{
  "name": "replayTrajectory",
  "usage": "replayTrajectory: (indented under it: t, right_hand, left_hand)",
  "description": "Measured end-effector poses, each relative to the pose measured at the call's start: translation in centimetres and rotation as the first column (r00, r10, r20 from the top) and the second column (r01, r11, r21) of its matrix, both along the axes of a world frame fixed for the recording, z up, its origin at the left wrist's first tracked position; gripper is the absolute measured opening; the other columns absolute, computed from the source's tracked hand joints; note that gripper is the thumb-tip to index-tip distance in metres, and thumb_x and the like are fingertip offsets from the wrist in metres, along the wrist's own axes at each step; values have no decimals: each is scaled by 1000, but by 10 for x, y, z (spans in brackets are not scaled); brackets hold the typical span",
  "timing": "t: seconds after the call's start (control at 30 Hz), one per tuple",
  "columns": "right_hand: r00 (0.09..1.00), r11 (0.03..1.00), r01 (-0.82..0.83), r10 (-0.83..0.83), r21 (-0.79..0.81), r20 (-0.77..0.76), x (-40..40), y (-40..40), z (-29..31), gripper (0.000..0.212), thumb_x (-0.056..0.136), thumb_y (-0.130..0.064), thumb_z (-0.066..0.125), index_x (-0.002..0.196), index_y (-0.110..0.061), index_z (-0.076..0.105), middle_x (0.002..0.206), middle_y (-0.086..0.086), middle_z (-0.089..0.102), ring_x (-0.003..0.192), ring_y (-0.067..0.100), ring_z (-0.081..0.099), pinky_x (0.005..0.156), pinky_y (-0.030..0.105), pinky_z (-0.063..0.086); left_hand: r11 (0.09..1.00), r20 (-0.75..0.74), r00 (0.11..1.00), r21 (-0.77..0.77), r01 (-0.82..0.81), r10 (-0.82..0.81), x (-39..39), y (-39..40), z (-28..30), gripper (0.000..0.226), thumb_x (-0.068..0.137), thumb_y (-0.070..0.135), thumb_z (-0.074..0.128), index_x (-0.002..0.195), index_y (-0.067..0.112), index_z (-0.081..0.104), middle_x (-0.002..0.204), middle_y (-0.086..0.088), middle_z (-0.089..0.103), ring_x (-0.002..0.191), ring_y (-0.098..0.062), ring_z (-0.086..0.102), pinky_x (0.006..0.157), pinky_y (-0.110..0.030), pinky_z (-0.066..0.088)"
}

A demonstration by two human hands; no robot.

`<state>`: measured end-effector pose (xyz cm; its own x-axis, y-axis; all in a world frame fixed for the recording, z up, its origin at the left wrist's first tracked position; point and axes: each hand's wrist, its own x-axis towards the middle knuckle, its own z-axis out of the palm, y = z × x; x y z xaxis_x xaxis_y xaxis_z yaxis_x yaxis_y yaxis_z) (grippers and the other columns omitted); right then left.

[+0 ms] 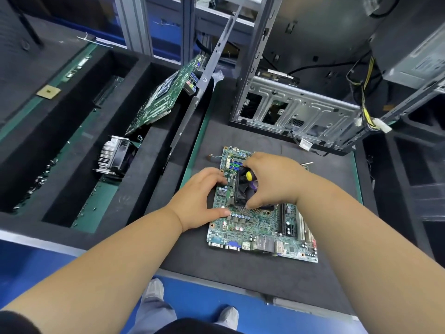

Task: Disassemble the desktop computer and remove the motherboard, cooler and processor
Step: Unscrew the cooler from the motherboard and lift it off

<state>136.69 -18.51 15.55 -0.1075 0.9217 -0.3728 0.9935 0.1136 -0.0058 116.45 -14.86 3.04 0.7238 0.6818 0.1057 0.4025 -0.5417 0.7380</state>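
Already the motherboard [252, 227] is out of the desktop case [301, 109] and lies flat on the dark mat [240, 273] in front of the person, so that part of the job looks done. The emptied case stands just behind it, its loose power cables [368, 112] dangling at the right.

What remains, as far as I can judge, is the cooler [245, 191], which sits on the board near its middle, and the processor, which I take to be underneath it and cannot see. The right hand [272, 179] is curled over the cooler's fan, gripping a screwdriver [249, 175] by its yellow-and-black handle; the tip is hidden, so I cannot tell which screw it is on. The left hand [202, 198] presses on the board's left edge, thumb and fingers spread fairly straight, steadying it, not grasping anything.

Over in the foam bins on the left lie another circuit board [163, 97] propped at a slant, a finned heatsink cooler [115, 155], and a small square chip [49, 92] on the ledge.
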Motion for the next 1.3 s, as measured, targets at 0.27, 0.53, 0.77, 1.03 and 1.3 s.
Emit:
replayTrajectory:
  t: [0.27, 0.53, 0.77, 1.03, 1.3]
  right_hand:
    - [985, 993, 87, -97, -74, -145, 4, -5, 1, 91, 56, -68, 76, 131, -26, 46, 123, -5, 45, 104, 18, 54, 85, 34, 48]
    - [576, 891, 441, -190, 106, -795, 7, 6, 28, 22, 91, -43, 50, 90, -27, 65, 93, -17, 58, 82, 3, 54, 80, 29, 44]
    - [121, 874, 485, -26, 36, -992, -10, 20, 24, 29, 93, -25, 43, 77, -14, 64, 78, 32, 50, 67, 24, 45, 68, 36, 34]
    - [-175, 889, 455, 29, -55, -984, -20, 21, 16, 31, 89, -17, 38, 71, -14, 63, 83, 13, 55, 63, 23, 44, 66, 38, 32]
    - [-181, 896, 432, -27, -104, -983, -28, 20, 7, 27, 88, -19, 40, 74, -8, 60, 85, 15, 55, 61, 20, 43, 62, 36, 31]
  left_hand:
    - [999, -19, 1000, -38, 20, -21, 1, 0, 8, 68, 70, 53, 76, 127, 28, 49, 130, 15, 37, 125, -8, 40, 108, -35, 37]
    - [949, 101, 980, -282, -139, 173, 19, 6, 23, 24, 95, 24, 56, 117, 26, 63, 116, 8, 55, 121, -15, 40, 107, -32, 32]
    - [915, 220, 932, -351, -198, 287, 30, 10, 27, 18, 83, 20, 73, 89, 34, 65, 97, 12, 64, 96, -7, 61, 88, -25, 50]
    - [884, 216, 928, -429, -188, 303, 35, 11, 25, 22, 81, 13, 76, 84, 33, 68, 84, 18, 67, 82, 3, 61, 79, -12, 47]
    - [901, 189, 933, -374, -219, 305, 36, 8, 32, 23, 83, 12, 74, 82, 30, 60, 81, 14, 62, 72, 4, 54, 69, -7, 43]
